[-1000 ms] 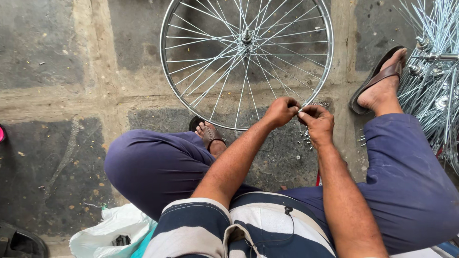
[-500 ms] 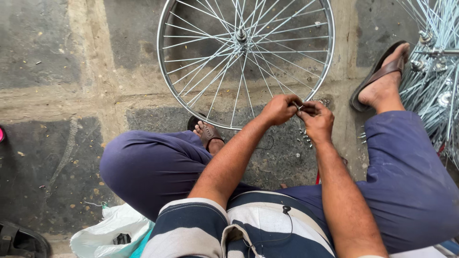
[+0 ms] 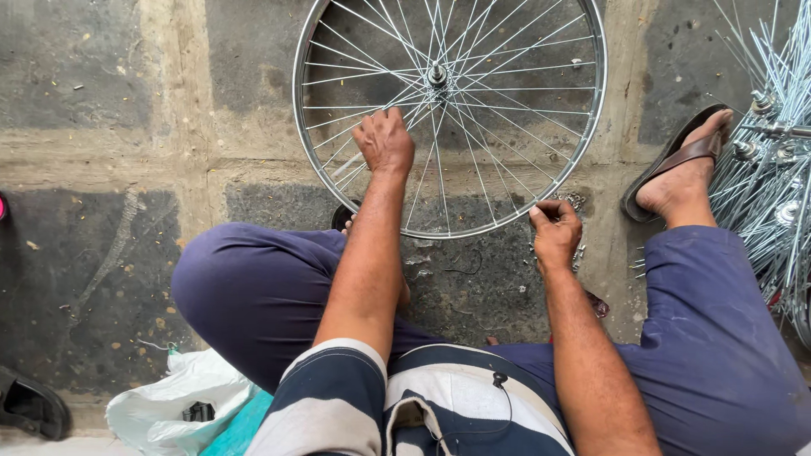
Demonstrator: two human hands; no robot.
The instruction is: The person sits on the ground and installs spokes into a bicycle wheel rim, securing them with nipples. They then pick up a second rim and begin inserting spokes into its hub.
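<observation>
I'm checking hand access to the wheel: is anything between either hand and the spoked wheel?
Nothing visible stands between them. The left hand already lies over the spokes of the spoked wheel, inside the rim. The right hand is at the rim's lower right edge, beside a small pile of metal bits on the floor.

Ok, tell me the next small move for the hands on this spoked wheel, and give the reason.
Probably draw the spoke under the left hand across toward the rim where the right hand waits. The left hand rests on the spokes inside the wheel, below the hub, while the right hand pinches at the rim's near edge, beside a scatter of small metal parts on the floor.
</observation>
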